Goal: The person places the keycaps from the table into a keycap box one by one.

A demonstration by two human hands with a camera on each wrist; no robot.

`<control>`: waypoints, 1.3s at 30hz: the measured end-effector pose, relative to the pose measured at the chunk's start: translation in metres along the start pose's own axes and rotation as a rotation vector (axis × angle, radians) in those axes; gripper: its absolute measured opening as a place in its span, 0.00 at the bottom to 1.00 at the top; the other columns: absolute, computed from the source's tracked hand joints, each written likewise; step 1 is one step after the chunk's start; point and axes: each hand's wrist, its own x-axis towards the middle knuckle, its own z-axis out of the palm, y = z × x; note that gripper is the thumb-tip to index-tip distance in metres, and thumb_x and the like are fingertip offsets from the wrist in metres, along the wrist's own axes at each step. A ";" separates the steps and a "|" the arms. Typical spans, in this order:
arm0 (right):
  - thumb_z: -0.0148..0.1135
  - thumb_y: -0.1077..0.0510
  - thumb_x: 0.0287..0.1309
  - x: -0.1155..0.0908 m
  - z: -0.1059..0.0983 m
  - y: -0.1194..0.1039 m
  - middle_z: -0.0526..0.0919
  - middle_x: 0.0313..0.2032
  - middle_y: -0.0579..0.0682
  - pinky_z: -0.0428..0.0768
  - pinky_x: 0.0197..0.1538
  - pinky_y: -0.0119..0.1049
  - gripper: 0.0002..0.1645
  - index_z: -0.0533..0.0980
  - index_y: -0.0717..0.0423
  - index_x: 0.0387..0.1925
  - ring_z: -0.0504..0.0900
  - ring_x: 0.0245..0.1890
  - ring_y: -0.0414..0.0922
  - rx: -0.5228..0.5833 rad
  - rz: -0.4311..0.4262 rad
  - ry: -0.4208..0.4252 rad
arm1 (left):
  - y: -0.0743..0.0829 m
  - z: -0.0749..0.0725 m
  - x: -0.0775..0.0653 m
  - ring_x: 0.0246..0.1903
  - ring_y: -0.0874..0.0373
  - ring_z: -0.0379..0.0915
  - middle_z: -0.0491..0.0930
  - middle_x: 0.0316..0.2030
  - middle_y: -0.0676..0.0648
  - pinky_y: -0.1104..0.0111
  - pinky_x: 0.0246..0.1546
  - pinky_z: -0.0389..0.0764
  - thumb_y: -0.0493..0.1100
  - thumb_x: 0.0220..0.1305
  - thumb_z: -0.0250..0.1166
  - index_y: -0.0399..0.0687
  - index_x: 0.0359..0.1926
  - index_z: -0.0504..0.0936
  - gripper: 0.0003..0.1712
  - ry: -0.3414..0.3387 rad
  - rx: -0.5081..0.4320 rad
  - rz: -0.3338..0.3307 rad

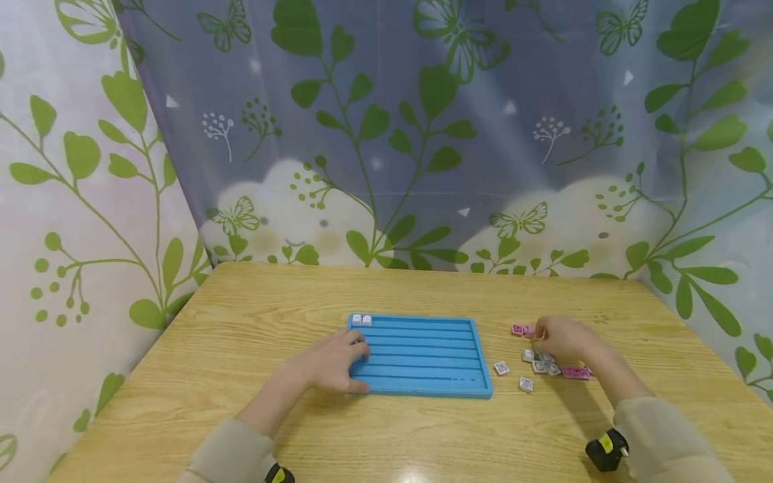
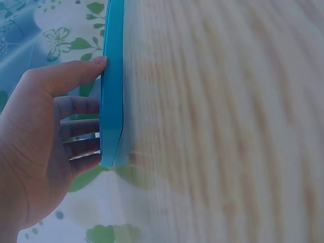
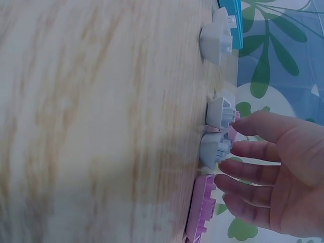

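Observation:
A blue ridged tray [image 1: 423, 355] lies on the table, two white keycaps [image 1: 362, 320] in its far left corner. My left hand [image 1: 335, 362] rests on the tray's left end; in the left wrist view the thumb touches the rim [image 2: 112, 101] and the fingers reach over it. Right of the tray, my right hand [image 1: 563, 337] hovers over a loose group of white keycaps [image 1: 539, 367], fingers pointing down beside small pink keycaps [image 1: 517, 329]. The right wrist view shows its fingers slightly bent and spread near white keycaps [image 3: 215, 147], with nothing visibly held.
Two white keycaps, one near the tray [image 1: 501, 368] and one closer to me [image 1: 526, 384], lie apart from the group. A long pink keycap [image 1: 576, 373] lies at the right. Behind the wooden table [image 1: 290, 288] hangs a leaf-patterned curtain [image 1: 386, 168].

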 end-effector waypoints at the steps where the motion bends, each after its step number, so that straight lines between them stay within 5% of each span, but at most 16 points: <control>1: 0.59 0.57 0.54 -0.001 0.001 0.000 0.79 0.30 0.51 0.74 0.29 0.42 0.12 0.75 0.63 0.35 0.74 0.26 0.44 0.005 0.003 -0.012 | 0.000 0.000 0.000 0.52 0.52 0.64 0.69 0.53 0.46 0.58 0.55 0.68 0.62 0.53 0.62 0.47 0.51 0.76 0.31 0.001 0.000 0.001; 17: 0.58 0.65 0.48 0.000 0.008 0.003 0.80 0.32 0.56 0.73 0.28 0.38 0.11 0.76 0.67 0.35 0.72 0.25 0.43 0.036 -0.028 -0.024 | 0.000 -0.001 -0.002 0.52 0.50 0.64 0.69 0.53 0.46 0.57 0.54 0.69 0.61 0.53 0.63 0.52 0.52 0.76 0.29 -0.005 -0.020 0.004; 39: 0.60 0.63 0.47 -0.003 0.002 0.000 0.78 0.31 0.55 0.74 0.29 0.41 0.14 0.75 0.66 0.37 0.74 0.28 0.46 0.034 0.023 -0.034 | 0.004 -0.002 -0.003 0.54 0.48 0.64 0.68 0.53 0.45 0.56 0.55 0.68 0.60 0.54 0.62 0.53 0.51 0.77 0.27 -0.013 0.013 0.004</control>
